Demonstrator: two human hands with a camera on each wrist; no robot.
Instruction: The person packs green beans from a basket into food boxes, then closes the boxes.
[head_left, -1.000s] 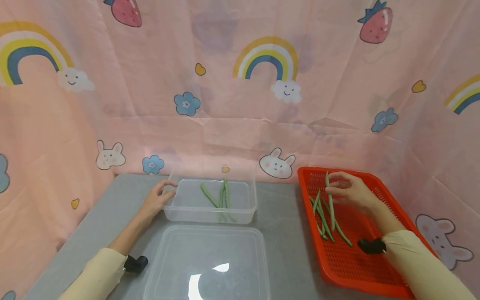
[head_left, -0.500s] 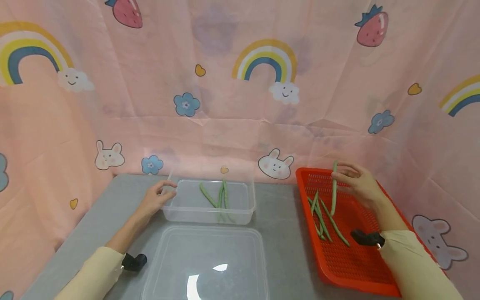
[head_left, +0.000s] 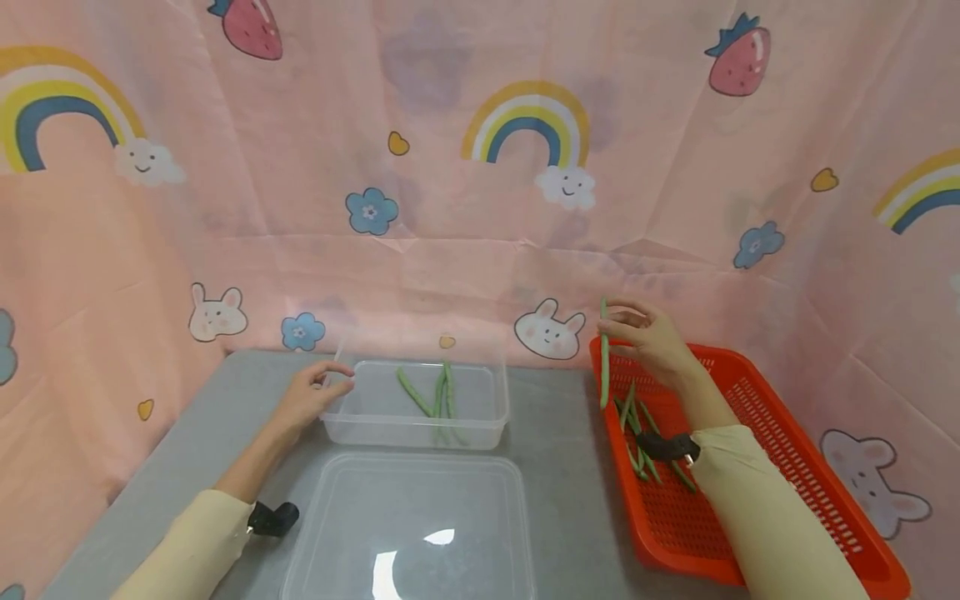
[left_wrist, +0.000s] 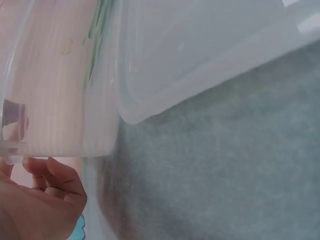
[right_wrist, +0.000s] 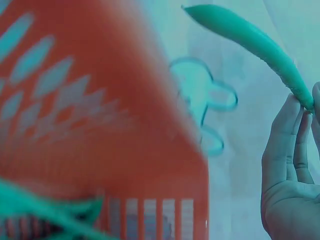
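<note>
A: Where is the bean [head_left: 603, 354]?

B: In the air, hanging almost upright over the left edge of the red basket [head_left: 757, 400]. The right hand [head_left: 651, 337] pinches it near the top between thumb and fingertips, the other fingers loosely spread, so the long pod dangles freely below the grip.

A: And the other hand?

B: The left hand [head_left: 309, 396] rests on the left rim of a clear tub [head_left: 420, 429], fingers curled over its edge, seemingly to keep the light tub steady. A few beans [head_left: 433, 396] already lie inside it.

A: What else is around?

B: More beans [head_left: 637, 433] lie in the basket by the right wrist. A clear lid [head_left: 408, 533] lies flat on the grey table [head_left: 558, 467], just in front of the tub. A pink cartoon-print cloth [head_left: 450, 167] hangs behind.
</note>
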